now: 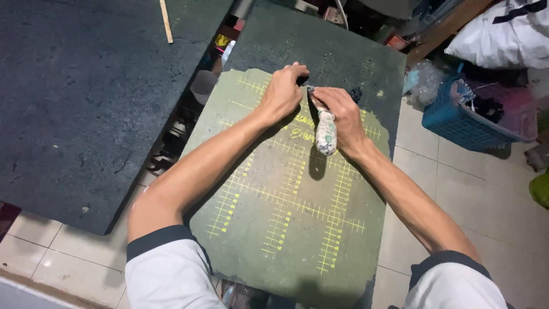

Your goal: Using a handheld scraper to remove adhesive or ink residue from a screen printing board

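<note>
A green, worn work board (pixel 297 229) carried the work; it was marked with yellow ruled grid lines and some yellow writing, too small to read. Its far part was darker and unmarked. Both hands rested on it near the far end of the grid: the left hand (pixel 281 94) pressed flat, and the right hand (pixel 337 111) closed around a paint-stained handle (pixel 326 133). A second dark board (pixel 86 103) lay to the left, bearing a thin wooden stick (pixel 166 22). Pale tiled floor (pixel 474 189) lay beneath.
</note>
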